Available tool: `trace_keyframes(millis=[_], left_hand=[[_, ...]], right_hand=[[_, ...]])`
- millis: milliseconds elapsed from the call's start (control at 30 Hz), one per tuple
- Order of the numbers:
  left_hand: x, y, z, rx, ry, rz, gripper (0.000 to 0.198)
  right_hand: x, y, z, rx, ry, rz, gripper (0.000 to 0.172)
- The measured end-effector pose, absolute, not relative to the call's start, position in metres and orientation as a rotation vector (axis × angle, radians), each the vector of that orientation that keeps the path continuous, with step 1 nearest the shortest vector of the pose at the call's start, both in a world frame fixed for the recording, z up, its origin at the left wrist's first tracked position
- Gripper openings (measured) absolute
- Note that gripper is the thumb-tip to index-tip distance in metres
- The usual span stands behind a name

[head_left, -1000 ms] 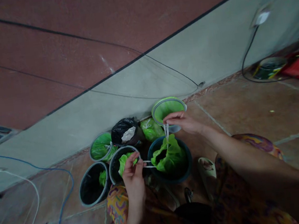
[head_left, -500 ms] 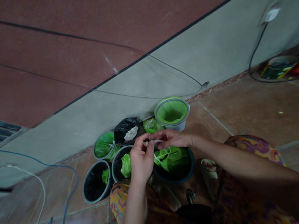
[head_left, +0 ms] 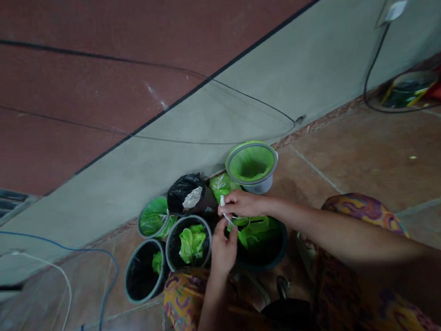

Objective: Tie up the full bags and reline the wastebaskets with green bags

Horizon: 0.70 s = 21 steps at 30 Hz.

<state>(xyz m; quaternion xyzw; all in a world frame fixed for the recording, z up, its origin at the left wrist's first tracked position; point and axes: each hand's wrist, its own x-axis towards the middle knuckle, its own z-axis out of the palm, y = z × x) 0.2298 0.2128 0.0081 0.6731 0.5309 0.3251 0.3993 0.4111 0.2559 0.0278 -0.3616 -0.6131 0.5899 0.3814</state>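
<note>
Over a dark bucket [head_left: 286, 245] at my knees, both hands are closed on a thin white string [head_left: 228, 219]. My right hand [head_left: 243, 203] pinches it near a white end piece that sticks up from the fingertips. Just below and to the left, my left hand [head_left: 224, 248] pinches the lower part of the string. Under the hands, a bright green plastic bag [head_left: 260, 233] lies in the bucket. The string seems to run toward this bag, but the fingers hide where it joins.
Left of the hands stand a grey-rimmed bin [head_left: 211, 244] with a green bag and another dark bin [head_left: 141, 277]. Behind are a black-lined bin [head_left: 174, 197], a green-lined bin [head_left: 149, 216], a tied green bag [head_left: 222, 185] and a green-lined bucket [head_left: 259, 185]. A blue cable [head_left: 108, 291] crosses the floor.
My left hand has dropped lower and slightly right, uncovering the grey-rimmed bin. My right hand has turned, and the white end piece now points up from its fingers. The view has shifted slightly.
</note>
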Motion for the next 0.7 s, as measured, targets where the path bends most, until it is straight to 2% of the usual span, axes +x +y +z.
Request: trace_keyframes(millis=[100,167,267,367,433,567,633,700], left_hand=[[0.237,0.206,-0.021,1.656,1.376,0.761,0.017],[0.238,0.208,-0.034,1.522,1.420,0.837,0.025],[0.233,0.215,-0.044,1.144,1.384,0.966,0.030],[0.226,0.219,-0.047,0.792,1.350,1.012,0.034],[0.224,0.219,-0.047,0.693,1.361,1.013,0.038],[0.224,0.220,-0.049,0.718,1.361,1.015,0.037],[0.225,0.221,-0.049,0.814,1.349,1.007,0.033],[0.226,0.221,-0.048,0.948,1.324,0.962,0.032]], right_hand=[[0.409,0.257,0.027,-0.921,-1.540,1.519,0.036],[0.415,0.258,0.030,-0.966,-1.593,1.435,0.028],[0.441,0.260,0.035,-1.272,-1.786,1.088,0.015],[0.475,0.259,0.028,-1.621,-1.962,0.811,0.015],[0.489,0.255,0.016,-1.688,-2.041,0.897,0.015],[0.480,0.237,-0.006,-1.680,-2.232,1.227,0.038],[0.462,0.228,-0.004,-1.536,-2.391,1.377,0.038],[0.444,0.223,0.005,-1.221,-2.405,1.560,0.029]])
